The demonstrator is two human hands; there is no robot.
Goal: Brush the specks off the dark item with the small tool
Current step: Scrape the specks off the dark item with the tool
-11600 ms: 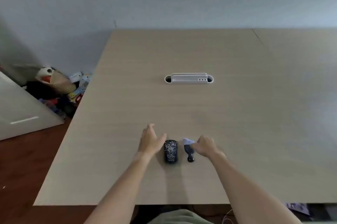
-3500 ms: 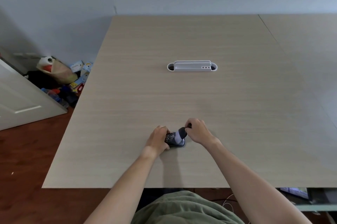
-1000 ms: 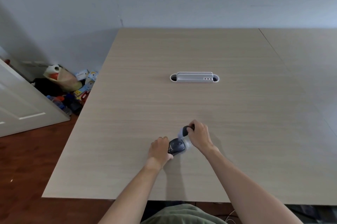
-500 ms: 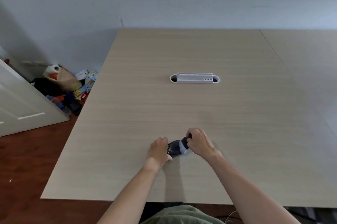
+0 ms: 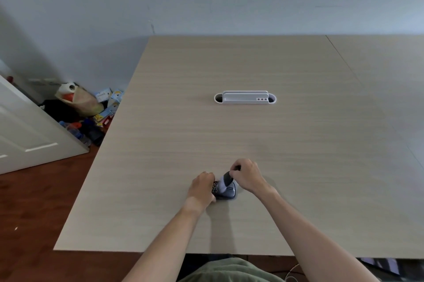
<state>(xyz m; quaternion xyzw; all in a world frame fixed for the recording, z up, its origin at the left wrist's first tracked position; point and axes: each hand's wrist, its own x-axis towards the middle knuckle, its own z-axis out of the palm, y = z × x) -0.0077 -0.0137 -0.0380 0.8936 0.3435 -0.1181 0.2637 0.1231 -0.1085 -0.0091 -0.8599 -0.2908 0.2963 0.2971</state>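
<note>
A dark computer mouse point(image 5: 229, 192) lies on the wooden table point(image 5: 229, 135) near its front edge. Pale specks still show on its left part, beside my fingers. My left hand point(image 5: 202, 187) grips the mouse from the left and holds it down. My right hand point(image 5: 246, 175) pinches the black handle of a small brush point(image 5: 224, 182), whose pale bristles rest on the top of the mouse. Most of the brush handle is hidden inside my right fingers.
A white slotted cable port point(image 5: 245, 98) is set into the table's middle, well beyond my hands. Left of the table, on the floor, lies a pile of bags and boxes point(image 5: 85, 109) beside a white door point(image 5: 27, 135). A seam point(image 5: 344, 61) marks a second table at the right.
The brush has kept stroking across the mouse: a second ago it was lifted at the mouse's far right, half a second ago on its middle, now its bristles sit further left. My left hand stays put.
</note>
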